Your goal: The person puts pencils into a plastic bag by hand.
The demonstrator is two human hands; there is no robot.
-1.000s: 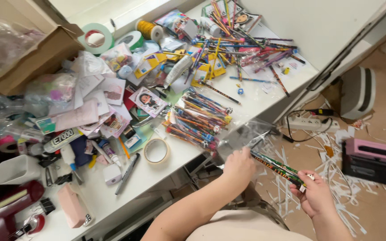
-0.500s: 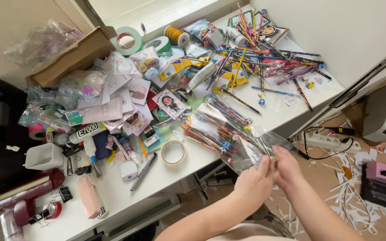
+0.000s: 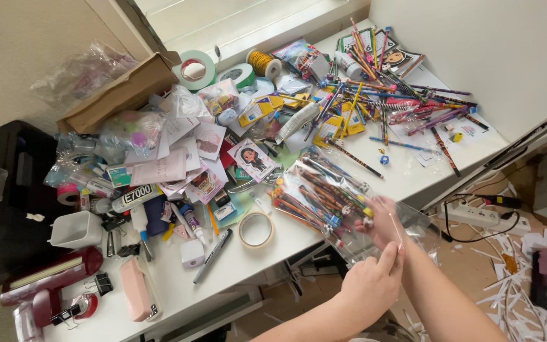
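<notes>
Cluttered white surface (image 3: pixel 413 177): beside the tape ring (image 3: pixel 256 229), left hand (image 3: pixel 370 286) and right hand (image 3: pixel 384 218) both pinch a clear bag of pencils (image 3: pixel 324 196).

The scene is seen from a single head-worn camera, aimed steeply down and tilted, fairly near the cluttered bench (image 3: pixel 413 171), with the floor (image 3: pixel 476 266) taken in at right.

Bright, soft window daylight; sharp frame, slight wide-angle edge stretch.
</notes>
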